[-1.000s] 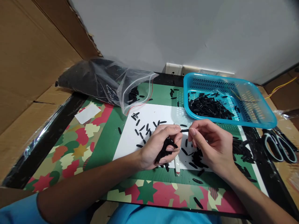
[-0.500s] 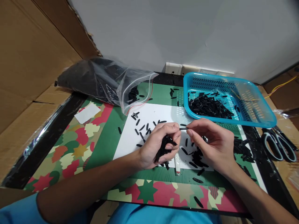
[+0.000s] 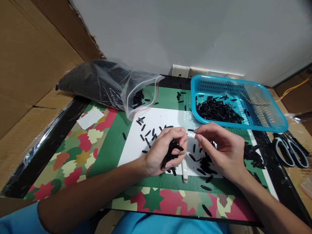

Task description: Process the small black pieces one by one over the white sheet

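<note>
My left hand [image 3: 158,148] is closed around a bunch of slim black pieces [image 3: 169,157], whose ends stick out between the fingers and below the palm. Just to its right is my right hand [image 3: 225,151], thumb and forefinger drawn together in a pinch. Whatever may lie between those fingertips is too small to make out. Loose black pieces [image 3: 147,133] are scattered over the white sheet [image 3: 131,146] under both hands. A dark clump [image 3: 207,164] of them lies beneath my right hand. Between the hands rests a whitish stick [image 3: 184,172] with a red end.
A blue plastic basket [image 3: 241,127] with a heap of black pieces stands at the back right. Scissors [image 3: 286,151] lie beside it. At the back left is an open zip bag [image 3: 97,84] full of dark material. A white paper scrap [image 3: 90,119] lies on the patterned mat [image 3: 80,157].
The thin black piece that spanned the fingertips of both hands no longer shows between them. Both hands have otherwise hardly moved.
</note>
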`<state>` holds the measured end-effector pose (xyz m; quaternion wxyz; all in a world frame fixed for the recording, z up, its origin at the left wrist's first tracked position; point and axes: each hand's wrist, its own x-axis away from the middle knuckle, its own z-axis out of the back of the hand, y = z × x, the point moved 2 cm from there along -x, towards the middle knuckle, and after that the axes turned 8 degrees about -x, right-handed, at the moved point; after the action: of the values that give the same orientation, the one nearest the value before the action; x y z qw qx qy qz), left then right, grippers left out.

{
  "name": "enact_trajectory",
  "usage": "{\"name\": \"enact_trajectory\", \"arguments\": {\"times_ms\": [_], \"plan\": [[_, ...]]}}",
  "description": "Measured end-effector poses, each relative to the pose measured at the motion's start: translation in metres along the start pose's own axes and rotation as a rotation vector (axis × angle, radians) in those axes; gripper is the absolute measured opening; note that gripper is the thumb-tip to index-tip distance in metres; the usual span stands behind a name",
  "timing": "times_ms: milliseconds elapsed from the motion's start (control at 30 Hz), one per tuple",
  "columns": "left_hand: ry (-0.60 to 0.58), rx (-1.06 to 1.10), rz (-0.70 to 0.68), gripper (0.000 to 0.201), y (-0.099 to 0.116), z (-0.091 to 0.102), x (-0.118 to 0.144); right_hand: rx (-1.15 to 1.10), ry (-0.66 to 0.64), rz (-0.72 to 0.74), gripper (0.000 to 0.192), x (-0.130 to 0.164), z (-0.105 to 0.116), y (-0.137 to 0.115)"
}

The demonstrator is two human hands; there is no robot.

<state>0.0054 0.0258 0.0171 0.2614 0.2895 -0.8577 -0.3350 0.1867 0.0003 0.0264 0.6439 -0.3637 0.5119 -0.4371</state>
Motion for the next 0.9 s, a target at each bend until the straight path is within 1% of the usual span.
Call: {"name": "enact_trajectory", "arguments": {"times_ms": [100, 167, 333, 400, 467, 500, 567, 700, 833, 900], "plan": [[0.008, -0.004, -0.008, 0.032, 0.001, 0.0, 0.0, 0.036, -0.017, 0.012, 0.01, -0.002, -0.001, -0.001], [0.019, -0.001, -0.013, 0.032, 0.003, 0.0, 0.0, 0.11, -0.033, 0.04, 0.009, -0.003, 0.0, 0.0], [0.087, 0.002, -0.024, 0.033, 0.006, -0.001, 0.0, 0.509, -0.155, 0.235, 0.012, -0.001, -0.003, 0.007], [0.033, -0.001, 0.011, 0.035, 0.002, -0.004, 0.002, 0.621, -0.191, 0.298, 0.015, 0.0, -0.006, 0.011], [-0.085, -0.018, 0.106, 0.04, -0.006, -0.01, 0.006, 0.646, -0.222, 0.324, 0.017, 0.0, -0.008, 0.013], [-0.148, -0.029, 0.161, 0.041, -0.01, -0.014, 0.008, 0.637, -0.233, 0.321, 0.016, 0.0, -0.009, 0.013], [-0.221, -0.072, 0.239, 0.043, -0.016, -0.019, 0.012, 0.602, -0.249, 0.29, 0.015, -0.001, -0.012, 0.012], [-0.236, -0.111, 0.303, 0.049, -0.019, -0.025, 0.017, 0.595, -0.303, 0.195, 0.016, -0.006, -0.021, 0.011], [-0.248, -0.107, 0.308, 0.054, -0.017, -0.028, 0.017, 0.703, -0.343, 0.142, 0.012, -0.014, -0.037, 0.014], [-0.27, -0.116, 0.305, 0.054, -0.018, -0.029, 0.018, 0.769, -0.356, 0.092, 0.009, -0.019, -0.045, 0.017]]}}
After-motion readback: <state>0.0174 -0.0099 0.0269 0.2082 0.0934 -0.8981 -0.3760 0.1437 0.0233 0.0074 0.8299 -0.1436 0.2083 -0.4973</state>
